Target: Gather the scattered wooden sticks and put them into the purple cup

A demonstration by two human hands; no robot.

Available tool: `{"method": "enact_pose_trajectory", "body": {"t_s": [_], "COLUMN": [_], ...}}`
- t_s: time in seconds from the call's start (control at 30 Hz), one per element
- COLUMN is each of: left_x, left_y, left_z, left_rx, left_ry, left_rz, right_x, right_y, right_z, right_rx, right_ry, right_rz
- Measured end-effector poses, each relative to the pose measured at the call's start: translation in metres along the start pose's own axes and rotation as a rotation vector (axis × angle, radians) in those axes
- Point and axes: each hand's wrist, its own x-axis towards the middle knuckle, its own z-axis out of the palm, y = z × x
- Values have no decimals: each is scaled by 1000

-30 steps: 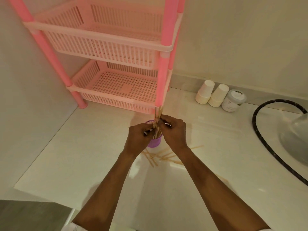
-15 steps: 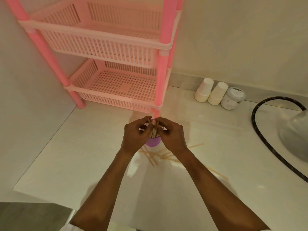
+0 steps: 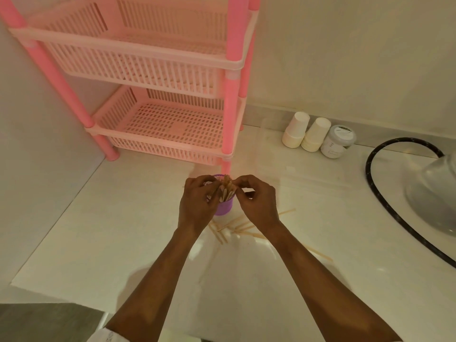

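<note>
Both hands [image 3: 199, 203] [image 3: 256, 203] grip the stick bundle [image 3: 227, 187] standing inside the purple cup [image 3: 223, 208].

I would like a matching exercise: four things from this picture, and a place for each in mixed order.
1. purple cup
2. loose sticks
3. paper cups
4. black hose

A. by the back wall
B. between the two hands
C. flat on the counter, nearer than the cup
D. curving at the far right

Pairs: 1-B, 2-C, 3-A, 4-D
</note>
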Motion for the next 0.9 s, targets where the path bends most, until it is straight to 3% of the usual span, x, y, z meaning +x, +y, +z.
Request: {"method": "enact_pose_trajectory", "body": {"t_s": [0.2, 0.33, 0.47, 0.6, 0.7, 0.9], "left_x": [4, -4, -13, -12, -2, 12], "left_y": [-4, -33, -66, -77, -69, -78], "left_z": [-11, -22, -17, -9, -4, 10], "left_rx": [-19, -42, 87, 205, 312, 508], "left_ry": [178, 267, 78, -132, -258, -441], "left_rz": [-68, -165, -219, -158, -128, -89], "right_x": [-13, -36, -48, -54, -62, -80], "right_y": [21, 56, 74, 73, 76, 83], "right_z": [-9, -25, -29, -23, -19, -24], "right_rx": [-89, -357, -670, -828, -901, -912], "right_ry": [45, -149, -445, -644, -675, -582], "right_rz": [13, 1, -66, -117, -151, -259]}}
